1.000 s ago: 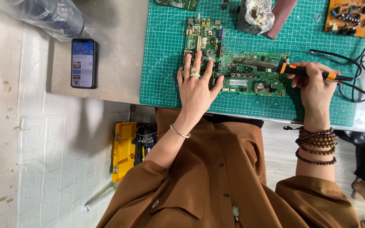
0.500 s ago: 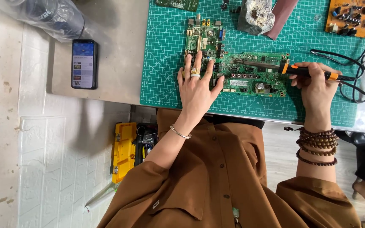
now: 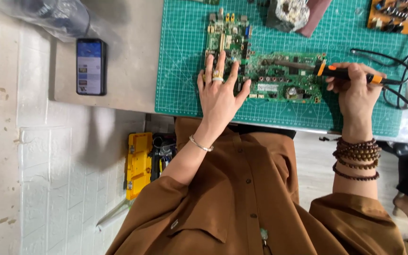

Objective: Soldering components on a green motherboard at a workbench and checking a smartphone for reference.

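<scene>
A green circuit board (image 3: pixel 279 78) lies on a green cutting mat (image 3: pixel 185 56). My left hand (image 3: pixel 220 92) rests flat on the board's left part, fingers spread, pressing it down. My right hand (image 3: pixel 355 92) grips an orange and black soldering iron (image 3: pixel 341 73); its metal tip points left and lies over the board's upper middle. A black cord (image 3: pixel 402 89) runs from the iron to the right. Bead bracelets circle my right wrist.
A phone (image 3: pixel 90 66) lies on the grey table to the left. A small orange board (image 3: pixel 393 14) sits at the mat's top right, a foil-wrapped lump (image 3: pixel 289 12) at top centre. A yellow toolbox (image 3: pixel 140 163) stands on the floor below the table edge.
The iron and my right hand have shifted slightly along the board. My left hand has stayed on the board.
</scene>
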